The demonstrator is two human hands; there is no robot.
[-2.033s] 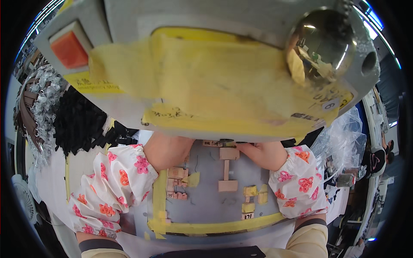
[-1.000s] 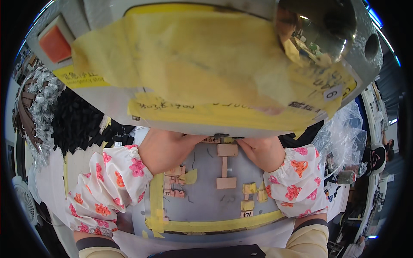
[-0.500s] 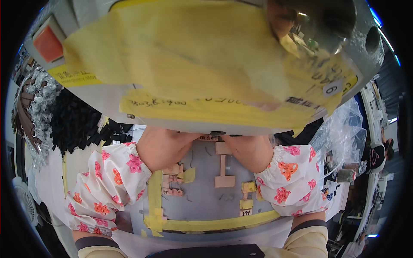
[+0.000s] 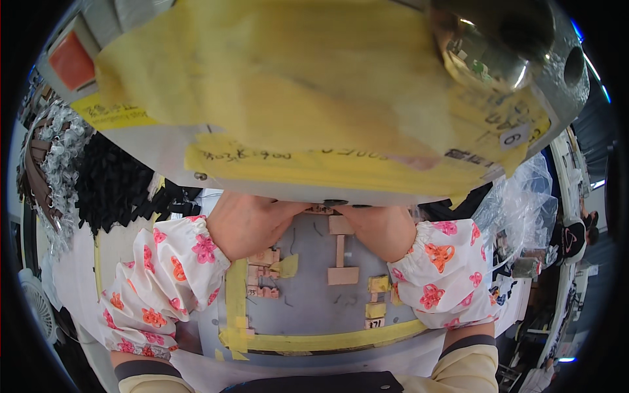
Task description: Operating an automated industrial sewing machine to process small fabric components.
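Observation:
My left hand point(image 4: 249, 226) and my right hand point(image 4: 381, 229) reach under the head of a big pale machine point(image 4: 262, 187), which hides most of their fingers. They lie on either side of a small tan block point(image 4: 320, 210) at the far part of the grey work plate point(image 4: 308, 308). What the fingertips hold or touch cannot be made out. Nearer me, a tan I-shaped piece point(image 4: 339, 252) is fixed to the plate, closest to my right hand. Stepped tan blocks point(image 4: 263, 274) with a yellow tape flap sit below my left hand. More taped blocks point(image 4: 377, 298) stand beside my right sleeve.
Yellow tape point(image 4: 321, 342) runs along the plate's near edge. A heap of black strips point(image 4: 111, 187) lies at left, beside clear plastic and brown strips. Crumpled clear plastic point(image 4: 521, 196) sits at right. A red button point(image 4: 72, 61) is on the machine's left, a white fan point(image 4: 38, 308) at far left.
The view of the machine head has shifted slightly, and its shiny round part at upper right shows more. Both hands stay in nearly the same place.

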